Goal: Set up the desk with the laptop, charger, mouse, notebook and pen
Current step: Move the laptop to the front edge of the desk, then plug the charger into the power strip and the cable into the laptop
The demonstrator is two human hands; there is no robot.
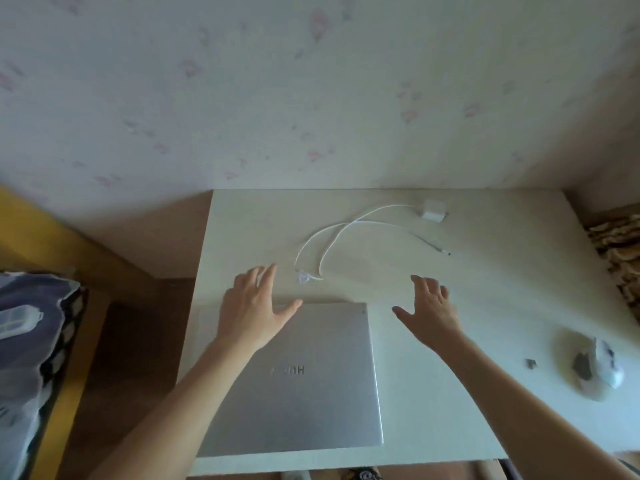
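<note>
Head view, left to right: a bed with a dark patterned cover (pixel 31 327) lay at the far left, off the white bench (pixel 485 271). Left hand (pixel 256 306) was spread, fingers straight, over the far-left corner of the closed silver laptop (pixel 304 386); touching or hovering, can't tell. Laptop lay flat at the bench's near-left part, logo reading upside down, so the hinge side probably faced the person. White charger cable (pixel 346 233) looped just beyond the laptop, its brick (pixel 433 210) near the back wall, plug end free. Right hand (pixel 431 313) was spread too, holding nothing, above bare bench just right of the laptop's far-right corner. Mouse (pixel 604 367) sat on a round pad (pixel 568 362) at far right, with a small dark item (pixel 530 363) beside it, unclear what. Notebook and pen not seen. Likely step: positioning the laptop. To do it well, grip both far corners evenly, turn it so the opening edge faces the person, slide it without snagging the cable, and leave room on the right for the mouse.
</note>
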